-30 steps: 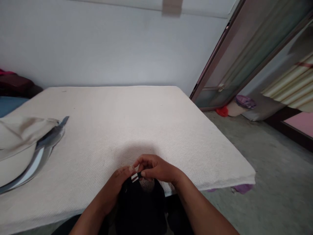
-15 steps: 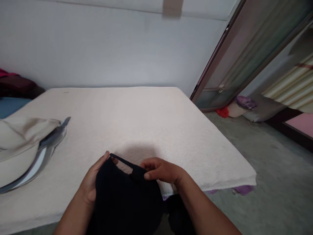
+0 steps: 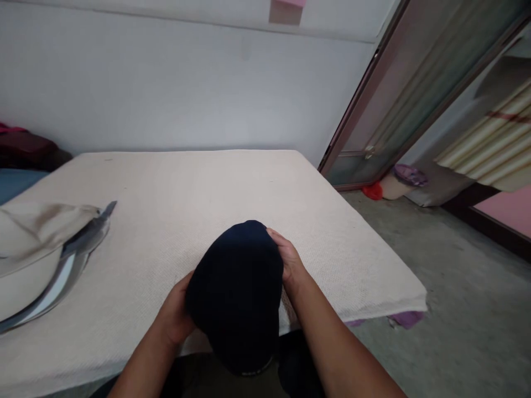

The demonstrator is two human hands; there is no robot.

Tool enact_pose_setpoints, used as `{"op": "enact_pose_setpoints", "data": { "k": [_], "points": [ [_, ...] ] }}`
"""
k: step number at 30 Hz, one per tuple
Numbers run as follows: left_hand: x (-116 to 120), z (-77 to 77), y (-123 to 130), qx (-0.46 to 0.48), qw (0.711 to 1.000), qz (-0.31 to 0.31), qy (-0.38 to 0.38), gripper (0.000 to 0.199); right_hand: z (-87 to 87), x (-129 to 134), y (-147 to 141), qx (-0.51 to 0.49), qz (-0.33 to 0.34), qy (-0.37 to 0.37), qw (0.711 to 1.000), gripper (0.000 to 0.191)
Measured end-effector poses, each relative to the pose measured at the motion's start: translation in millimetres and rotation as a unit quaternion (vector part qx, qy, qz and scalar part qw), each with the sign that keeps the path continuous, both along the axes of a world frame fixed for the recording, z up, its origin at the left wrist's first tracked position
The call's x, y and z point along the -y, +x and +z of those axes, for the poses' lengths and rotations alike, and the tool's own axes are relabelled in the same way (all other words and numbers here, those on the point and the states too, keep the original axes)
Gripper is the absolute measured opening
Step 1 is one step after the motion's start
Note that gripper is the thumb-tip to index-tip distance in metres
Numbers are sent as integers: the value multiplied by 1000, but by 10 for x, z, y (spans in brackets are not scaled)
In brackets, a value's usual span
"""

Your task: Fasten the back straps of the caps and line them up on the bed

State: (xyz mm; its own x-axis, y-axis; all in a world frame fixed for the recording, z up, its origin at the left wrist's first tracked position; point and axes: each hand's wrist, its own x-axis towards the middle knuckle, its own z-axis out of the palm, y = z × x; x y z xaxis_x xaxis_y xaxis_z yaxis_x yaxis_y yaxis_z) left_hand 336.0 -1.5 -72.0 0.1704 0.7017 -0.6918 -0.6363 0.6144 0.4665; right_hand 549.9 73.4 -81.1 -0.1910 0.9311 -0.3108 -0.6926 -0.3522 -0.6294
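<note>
A dark navy cap (image 3: 238,293) is held between both hands over the near edge of the covered bed, its crown facing up and its brim end toward me. My left hand (image 3: 179,309) grips the cap's left side, with the fingertips hidden beneath the fabric. On the right side, my right hand (image 3: 286,257) closes around the edge near the top, its thumb along the rim. To the left lies a stack of caps, a beige cap (image 3: 37,237) uppermost, with grey and white brims showing under it.
A cream textured cover (image 3: 199,188) spreads over the bed. Dark red and blue items (image 3: 25,149) sit at the far left. A sliding door (image 3: 365,110), a bin with a purple liner (image 3: 404,179) and a striped curtain (image 3: 489,138) stand to the right.
The cap has been turned and lifted farther over the bed, so its strap opening no longer shows. My right hand has moved up to the cap's right edge; my left has shifted lower.
</note>
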Motion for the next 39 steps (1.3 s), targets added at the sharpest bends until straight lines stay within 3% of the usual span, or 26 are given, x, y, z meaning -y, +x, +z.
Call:
{"op": "enact_pose_setpoints", "data": {
  "k": [4, 12, 16, 19, 22, 26, 30, 34, 39],
  "points": [
    [-166, -19, -44, -10, 997, 68, 22, 19, -14, -64, -23, 4, 13, 10, 1000, 12],
    [-475, -59, -276, 58, 966, 243, 68, 39, -68, 54, -20, -18, 171, 42, 984, 26],
    [-569, -115, -399, 74, 950, 293, 81, 43, -35, 182, 21, -27, 218, 22, 975, 23],
    [-606, -126, -468, 75, 940, 325, 76, 42, -7, 238, 69, -25, 293, 44, 955, 35],
    [-619, -98, -504, 80, 937, 332, 75, 42, -11, 250, 81, -20, 316, 62, 946, 38],
    [-597, -34, -454, 90, 939, 325, 70, 37, -45, 190, 58, -4, 241, 102, 965, 30],
    [-549, -2, -295, 122, 957, 253, 67, 38, -69, -3, 187, 16, 99, 133, 986, 29],
    [-532, -69, -199, 141, 964, 212, 77, 40, -150, -283, 615, 62, -92, 113, 987, 31],
    [-535, -174, -208, 128, 970, 199, 60, 24, -408, -543, 1282, 85, -210, 91, 970, 32]
  ]
}}
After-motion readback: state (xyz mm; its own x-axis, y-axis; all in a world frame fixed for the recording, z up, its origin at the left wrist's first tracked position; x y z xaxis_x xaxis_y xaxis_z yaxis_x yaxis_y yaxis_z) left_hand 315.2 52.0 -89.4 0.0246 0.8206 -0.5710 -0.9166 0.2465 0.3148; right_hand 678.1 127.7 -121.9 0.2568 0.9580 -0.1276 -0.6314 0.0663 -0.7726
